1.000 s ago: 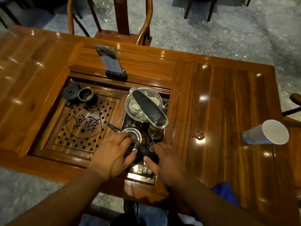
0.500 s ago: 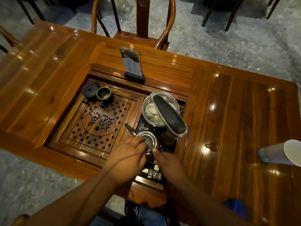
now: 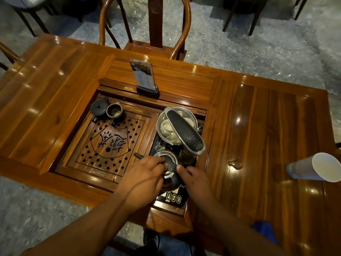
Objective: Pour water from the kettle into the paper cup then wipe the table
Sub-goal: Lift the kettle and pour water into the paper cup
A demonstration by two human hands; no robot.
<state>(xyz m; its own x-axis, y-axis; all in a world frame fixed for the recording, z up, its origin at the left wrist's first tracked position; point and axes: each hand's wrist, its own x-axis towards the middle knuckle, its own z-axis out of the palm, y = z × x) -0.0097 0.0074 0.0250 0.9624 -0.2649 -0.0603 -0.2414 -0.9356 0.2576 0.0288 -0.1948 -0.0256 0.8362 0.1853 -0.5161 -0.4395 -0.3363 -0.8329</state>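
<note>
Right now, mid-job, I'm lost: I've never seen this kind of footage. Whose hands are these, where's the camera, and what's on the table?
No machine here: a person's two bare hands, filmed by one wide-angle camera on their head, looking down. The left hand and right hand are both closed around the steel kettle, which sits on a black heater panel sunk into the wooden table. Beside it is a carved tea tray with a small dark teapot. The paper cup lies on its side to the right, near a small water puddle. A blue cloth shows at the near edge.

Bare forearms, no sleeves, blue trousers point(image 3: 173, 244)
</note>
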